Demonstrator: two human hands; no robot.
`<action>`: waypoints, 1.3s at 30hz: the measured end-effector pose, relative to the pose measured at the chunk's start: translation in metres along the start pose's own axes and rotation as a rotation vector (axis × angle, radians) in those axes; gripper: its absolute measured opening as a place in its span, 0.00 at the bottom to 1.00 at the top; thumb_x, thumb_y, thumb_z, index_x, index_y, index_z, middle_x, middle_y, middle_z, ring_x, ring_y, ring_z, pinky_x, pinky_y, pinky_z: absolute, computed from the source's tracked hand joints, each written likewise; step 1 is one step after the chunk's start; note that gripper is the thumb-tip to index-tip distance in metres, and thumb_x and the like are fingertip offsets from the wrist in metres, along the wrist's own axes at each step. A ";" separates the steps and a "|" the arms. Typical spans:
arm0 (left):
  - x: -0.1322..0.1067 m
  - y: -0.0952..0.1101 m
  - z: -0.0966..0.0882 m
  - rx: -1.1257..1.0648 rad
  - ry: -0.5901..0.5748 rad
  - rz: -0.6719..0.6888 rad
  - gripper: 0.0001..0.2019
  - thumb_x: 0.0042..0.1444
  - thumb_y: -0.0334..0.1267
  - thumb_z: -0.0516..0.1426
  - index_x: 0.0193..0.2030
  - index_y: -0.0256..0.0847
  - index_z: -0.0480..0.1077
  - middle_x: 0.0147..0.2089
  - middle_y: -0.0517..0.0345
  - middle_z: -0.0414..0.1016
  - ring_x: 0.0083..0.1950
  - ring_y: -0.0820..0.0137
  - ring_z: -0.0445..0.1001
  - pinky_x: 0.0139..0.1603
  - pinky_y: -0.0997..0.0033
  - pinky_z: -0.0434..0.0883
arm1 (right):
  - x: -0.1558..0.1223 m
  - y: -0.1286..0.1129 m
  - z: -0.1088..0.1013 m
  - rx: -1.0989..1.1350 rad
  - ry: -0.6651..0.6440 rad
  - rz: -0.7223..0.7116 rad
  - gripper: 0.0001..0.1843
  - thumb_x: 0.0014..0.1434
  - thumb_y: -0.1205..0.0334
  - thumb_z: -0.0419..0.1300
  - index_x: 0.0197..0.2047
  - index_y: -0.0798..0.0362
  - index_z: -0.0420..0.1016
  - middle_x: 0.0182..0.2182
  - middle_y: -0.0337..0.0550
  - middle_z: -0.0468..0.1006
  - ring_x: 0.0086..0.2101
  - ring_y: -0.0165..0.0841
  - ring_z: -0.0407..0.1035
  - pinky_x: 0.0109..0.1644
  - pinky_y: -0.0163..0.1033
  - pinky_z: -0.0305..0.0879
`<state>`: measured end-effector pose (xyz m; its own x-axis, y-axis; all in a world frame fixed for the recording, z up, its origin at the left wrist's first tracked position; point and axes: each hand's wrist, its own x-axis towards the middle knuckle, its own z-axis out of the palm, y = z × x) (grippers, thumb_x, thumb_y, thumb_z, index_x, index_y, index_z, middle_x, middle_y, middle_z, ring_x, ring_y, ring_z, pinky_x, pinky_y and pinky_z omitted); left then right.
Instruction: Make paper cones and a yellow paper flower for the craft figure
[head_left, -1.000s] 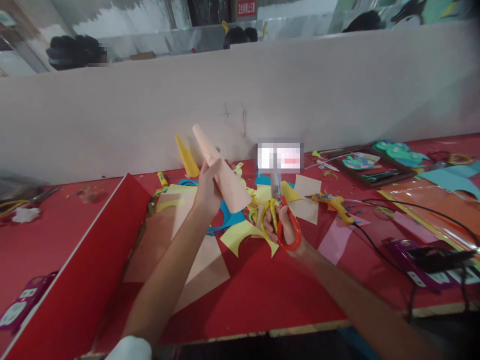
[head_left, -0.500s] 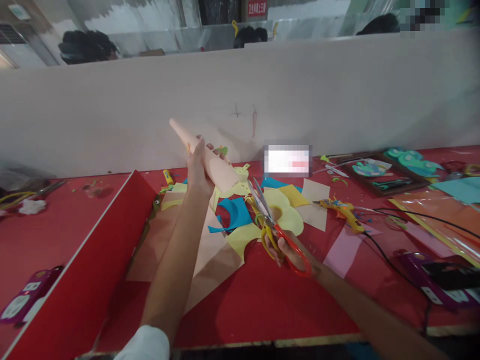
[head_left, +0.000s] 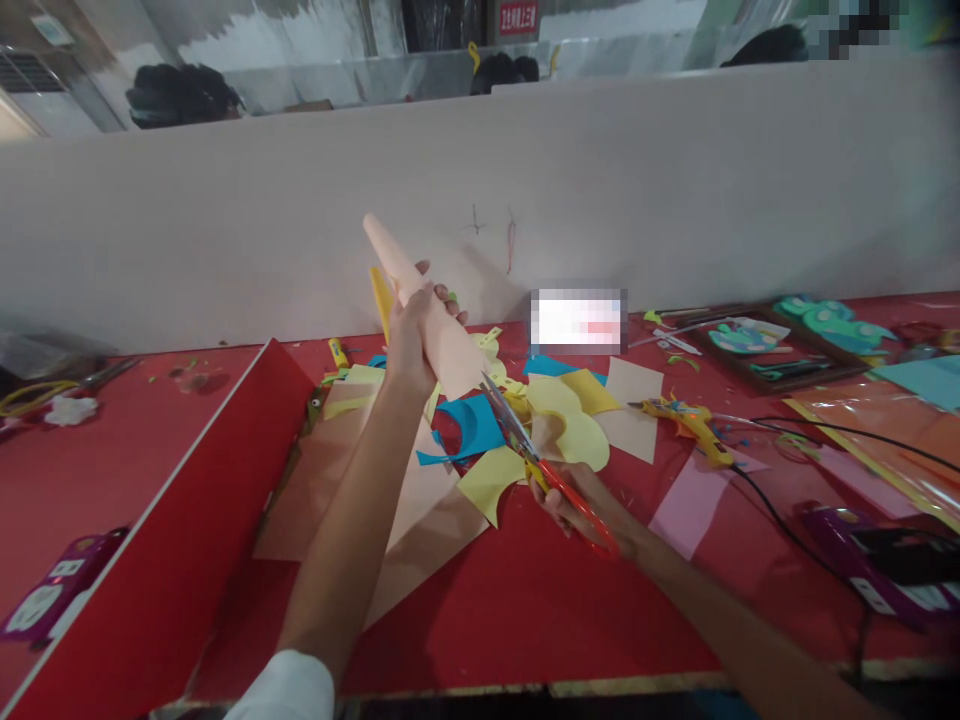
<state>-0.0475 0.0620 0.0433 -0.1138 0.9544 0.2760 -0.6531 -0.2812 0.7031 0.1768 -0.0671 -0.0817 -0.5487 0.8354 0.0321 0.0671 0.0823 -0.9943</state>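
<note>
My left hand [head_left: 415,335] is wrapped round a pale peach cone [head_left: 448,350] of rolled sheet, its narrow end pointing up and left. Beside the cone a yellow strip-like piece [head_left: 381,300] sticks up; whether the same hand holds it I cannot make out. My right hand [head_left: 574,495] grips scissors [head_left: 525,440] with red and yellow handles, the tips close to the cone's wide lower end. Below lie blue sheet scraps [head_left: 476,425], a yellow flower-like cutout [head_left: 581,430] and large peach sheets [head_left: 420,530].
A red divider panel [head_left: 225,510] stands left on the red table [head_left: 547,620]. To the right are a yellow glue gun [head_left: 694,425] with a black cable, a dark frame [head_left: 795,365] and a purple device [head_left: 862,555]. A grey partition [head_left: 262,220] rises behind; heads show beyond it.
The cone and my left hand have shifted slightly right, with the yellow piece now showing beside it. The scissors have turned, and their blades appear closer together, near the cone's lower edge.
</note>
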 end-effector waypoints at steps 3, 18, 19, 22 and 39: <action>-0.001 -0.005 0.002 -0.010 -0.041 -0.006 0.25 0.54 0.38 0.70 0.58 0.49 0.70 0.33 0.65 0.73 0.31 0.76 0.74 0.37 0.73 0.74 | 0.001 -0.001 0.003 0.028 0.028 0.053 0.32 0.58 0.28 0.63 0.30 0.51 0.66 0.19 0.31 0.63 0.16 0.24 0.58 0.19 0.31 0.56; -0.002 0.001 0.010 0.188 0.198 0.097 0.27 0.51 0.52 0.73 0.54 0.50 0.70 0.30 0.65 0.73 0.31 0.71 0.78 0.32 0.71 0.74 | 0.001 -0.014 -0.001 -0.102 -0.007 -0.024 0.33 0.61 0.25 0.58 0.32 0.49 0.61 0.22 0.32 0.60 0.22 0.26 0.52 0.22 0.33 0.50; -0.002 0.002 0.009 0.195 0.204 0.114 0.28 0.51 0.52 0.73 0.54 0.50 0.69 0.30 0.65 0.73 0.31 0.71 0.78 0.32 0.71 0.74 | 0.000 -0.015 -0.001 -0.110 0.004 -0.004 0.33 0.60 0.26 0.59 0.31 0.49 0.61 0.22 0.33 0.60 0.23 0.26 0.53 0.22 0.33 0.50; -0.002 0.001 0.006 0.230 0.214 0.157 0.28 0.50 0.52 0.73 0.53 0.51 0.68 0.31 0.65 0.74 0.32 0.71 0.79 0.32 0.70 0.74 | -0.001 -0.018 0.000 -0.110 0.041 0.048 0.31 0.59 0.31 0.63 0.31 0.50 0.61 0.23 0.33 0.62 0.23 0.26 0.54 0.22 0.32 0.50; -0.009 -0.006 0.013 0.388 0.050 0.192 0.26 0.52 0.52 0.71 0.52 0.50 0.66 0.43 0.58 0.79 0.43 0.65 0.82 0.43 0.64 0.79 | 0.003 0.007 -0.005 -0.114 0.091 0.022 0.31 0.59 0.29 0.61 0.30 0.49 0.62 0.22 0.33 0.60 0.22 0.26 0.52 0.22 0.34 0.52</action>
<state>-0.0333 0.0539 0.0449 -0.2483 0.8819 0.4007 -0.2880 -0.4622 0.8387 0.1795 -0.0616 -0.0878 -0.4682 0.8833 0.0247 0.1756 0.1205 -0.9771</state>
